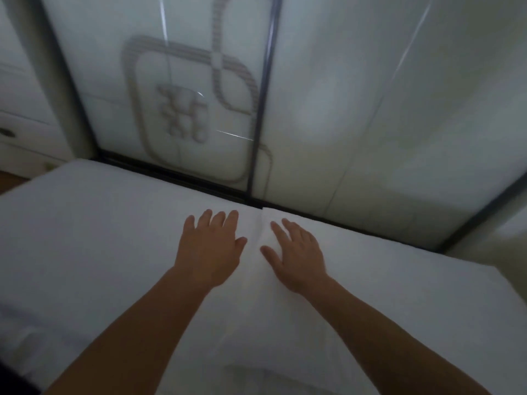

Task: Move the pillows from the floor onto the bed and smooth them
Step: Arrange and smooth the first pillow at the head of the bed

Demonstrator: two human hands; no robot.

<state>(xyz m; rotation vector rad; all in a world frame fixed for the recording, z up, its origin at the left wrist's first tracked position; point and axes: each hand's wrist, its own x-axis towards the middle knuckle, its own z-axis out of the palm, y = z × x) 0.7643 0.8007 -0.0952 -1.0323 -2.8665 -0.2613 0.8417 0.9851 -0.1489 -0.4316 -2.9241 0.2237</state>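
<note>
**Two flat palms smoothing at the seam**

Two arms reach forward; left hand (210,248) and right hand (295,252) lie open, fingers spread, gripping nothing — likely pressing out creases; left pillow (99,223) and right pillow (399,280) sit side by side on the bed, touching, against the patterned glass panel (185,95).

Matt white cloth pillows (114,223) (faintly creased) lie before glossy glass panels (370,95) in dark frames.
</note>
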